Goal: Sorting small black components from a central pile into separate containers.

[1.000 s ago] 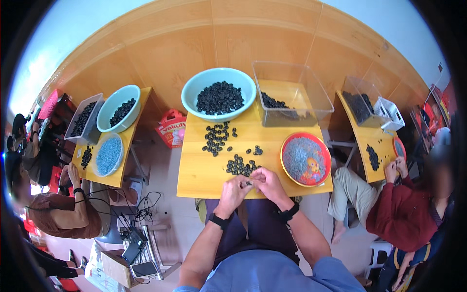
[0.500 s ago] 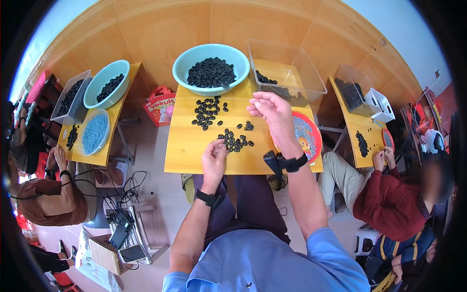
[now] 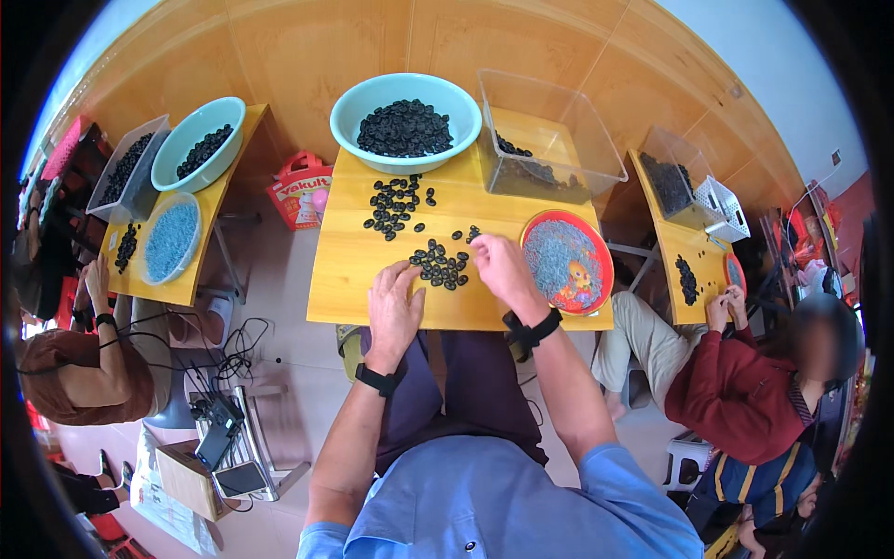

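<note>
Left hand [image 3: 395, 307] released beside black oval pieces [image 3: 440, 267]; right hand [image 3: 507, 270], its 2 o'clock, grip unclear. Turquoise basin [image 3: 407, 163], 11–12 o'clock, heaped: plenty left, apparently.

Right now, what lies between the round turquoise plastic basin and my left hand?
In the head view, scattered small black oval pieces lie there on the yellow wooden tabletop, with bare wood nearer your left hand.

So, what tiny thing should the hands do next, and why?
Probably pinch one piece from the small group of black pieces with the right hand, because its fingertips are right by them, while the left hand sits open beside the bigger group.
</note>
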{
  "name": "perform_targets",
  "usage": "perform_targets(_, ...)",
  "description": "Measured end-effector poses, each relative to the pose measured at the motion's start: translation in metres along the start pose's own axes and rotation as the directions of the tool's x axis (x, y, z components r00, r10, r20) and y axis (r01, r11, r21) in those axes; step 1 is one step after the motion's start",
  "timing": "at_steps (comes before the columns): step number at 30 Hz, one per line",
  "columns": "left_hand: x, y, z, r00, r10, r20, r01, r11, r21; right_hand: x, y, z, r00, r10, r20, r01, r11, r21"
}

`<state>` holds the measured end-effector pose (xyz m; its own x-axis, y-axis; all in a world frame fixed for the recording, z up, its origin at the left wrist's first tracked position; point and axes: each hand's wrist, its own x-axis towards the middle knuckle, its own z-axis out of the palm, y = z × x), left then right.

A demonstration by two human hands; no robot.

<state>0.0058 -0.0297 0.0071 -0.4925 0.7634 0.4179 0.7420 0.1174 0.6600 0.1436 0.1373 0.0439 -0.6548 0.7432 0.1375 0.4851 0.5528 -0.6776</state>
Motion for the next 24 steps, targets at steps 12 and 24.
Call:
perform_targets(12, -0.001, 0.007, 0.0, 1.0, 0.0, -0.004, 0.0, 0.998, 0.067, 0.054, 0.008, 0.001, 0.987, 0.143, 0.068, -0.118, 0.951, -0.285)
perform_targets(24, -0.001, 0.005, 0.0, 0.999, 0.02, -0.026, -0.018, 0.996, 0.085, 0.045, -0.021, -0.006, 0.968, 0.183, 0.172, -0.13, 0.952, -0.278)
